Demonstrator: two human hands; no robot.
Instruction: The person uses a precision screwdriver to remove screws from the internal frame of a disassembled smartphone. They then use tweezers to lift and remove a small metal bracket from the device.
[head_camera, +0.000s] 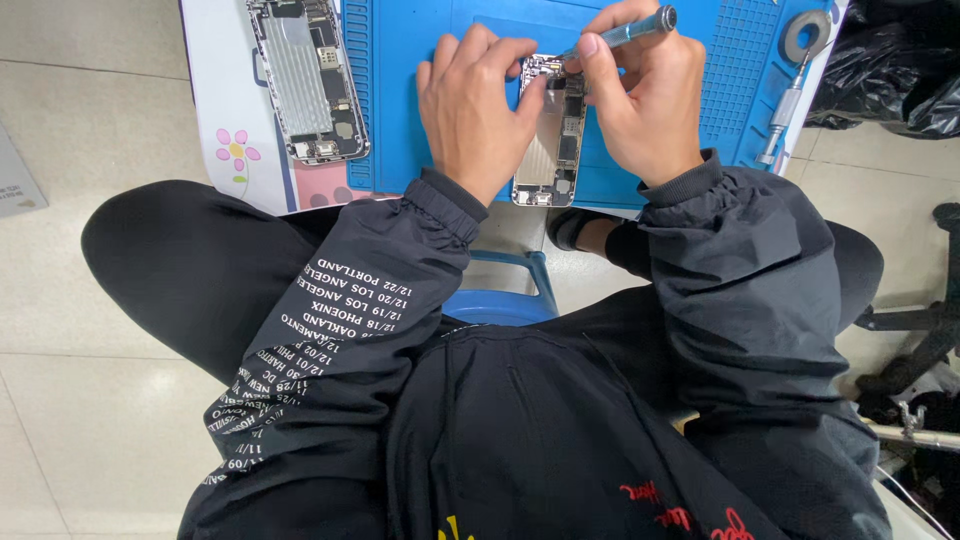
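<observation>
An opened phone body (551, 150) with its inner boards showing lies on the blue work mat (420, 60) near the table's front edge. My left hand (472, 105) grips its upper left side, fingers curled over the top. My right hand (640, 95) holds a slim grey screwdriver (632, 30), whose tip points down into the phone's upper part. Both sleeves are black.
A second opened phone (308, 80) lies at the mat's left edge on the white table (215, 60). Another screwdriver (785, 110) and a grey ring (805, 35) sit at the mat's right side. A blue stool (500, 295) is under me, black bags (890, 70) at right.
</observation>
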